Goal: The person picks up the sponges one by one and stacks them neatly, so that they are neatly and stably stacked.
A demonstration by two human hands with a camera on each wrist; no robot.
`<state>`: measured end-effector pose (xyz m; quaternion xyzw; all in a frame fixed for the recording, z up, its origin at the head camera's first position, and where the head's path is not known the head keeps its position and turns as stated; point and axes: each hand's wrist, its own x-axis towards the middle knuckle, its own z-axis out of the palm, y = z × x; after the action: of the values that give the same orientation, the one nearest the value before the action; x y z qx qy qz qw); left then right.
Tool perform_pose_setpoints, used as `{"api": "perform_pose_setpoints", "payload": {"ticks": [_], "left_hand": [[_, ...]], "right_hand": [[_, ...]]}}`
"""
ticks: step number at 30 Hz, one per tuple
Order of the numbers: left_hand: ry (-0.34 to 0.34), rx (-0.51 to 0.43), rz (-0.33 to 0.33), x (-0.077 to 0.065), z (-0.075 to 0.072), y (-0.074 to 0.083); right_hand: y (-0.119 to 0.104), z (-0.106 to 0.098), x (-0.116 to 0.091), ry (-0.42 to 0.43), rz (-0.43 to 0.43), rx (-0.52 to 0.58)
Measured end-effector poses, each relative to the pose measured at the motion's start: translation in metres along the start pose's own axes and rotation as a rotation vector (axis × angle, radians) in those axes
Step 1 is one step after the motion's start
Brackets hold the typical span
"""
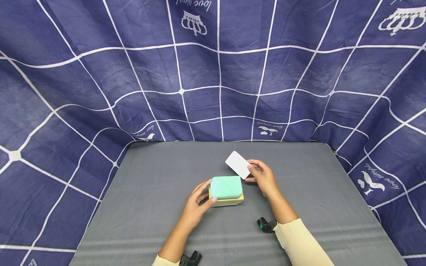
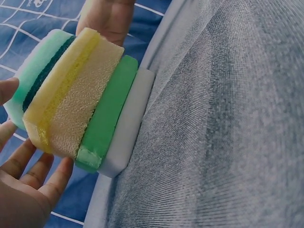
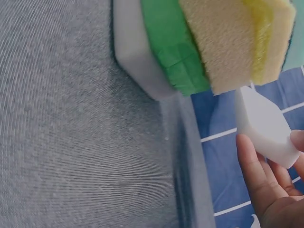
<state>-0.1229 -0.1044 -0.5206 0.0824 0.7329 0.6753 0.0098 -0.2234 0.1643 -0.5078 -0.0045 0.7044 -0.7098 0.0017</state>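
Observation:
A stack of sponges stands on the grey table. From the bottom up it has a white sponge (image 2: 132, 121), a green one (image 2: 108, 114), a tan one (image 2: 80, 99), a yellow one (image 2: 61, 80) and a mint-green sponge (image 1: 226, 187) with a dark scouring layer beneath. My left hand (image 1: 195, 207) holds the stack's left side, thumb at the mint-green sponge's near corner and fingers spread down the layers. Just right of and behind the stack, my right hand (image 1: 264, 180) pinches a loose white sponge (image 1: 237, 162) by one end, tilted and raised.
The grey table (image 1: 159, 184) is covered with ribbed cloth. A dark blue curtain (image 1: 239, 70) with white grid lines surrounds its back and sides. Black wrist straps (image 1: 266, 224) sit near both cream sleeves (image 1: 301, 240).

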Motion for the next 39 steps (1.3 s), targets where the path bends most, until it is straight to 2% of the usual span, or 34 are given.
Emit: {"api": "perform_pose_setpoints", "payload": {"ticks": [13,20,27,32,39], "left_hand": [[-0.014,0.025,0.03,0.0,0.0,-0.001],[-0.007,0.018,-0.005,-0.001,-0.001,0.001],[-0.012,0.019,-0.001,0.001,0.0,0.003],[-0.014,0.025,0.011,0.002,0.0,0.002],[-0.012,0.042,-0.004,0.002,0.0,0.003]], "right_hand": [[-0.013,-0.005,-0.013,-0.038,-0.059,-0.001],[-0.022,-0.007,-0.018,-0.041,-0.098,-0.023],[-0.031,-0.008,-0.022,-0.045,-0.12,-0.022],[-0.034,-0.009,-0.025,-0.071,-0.148,-0.028],[-0.041,-0.005,-0.032,-0.132,-0.167,-0.034]]}}
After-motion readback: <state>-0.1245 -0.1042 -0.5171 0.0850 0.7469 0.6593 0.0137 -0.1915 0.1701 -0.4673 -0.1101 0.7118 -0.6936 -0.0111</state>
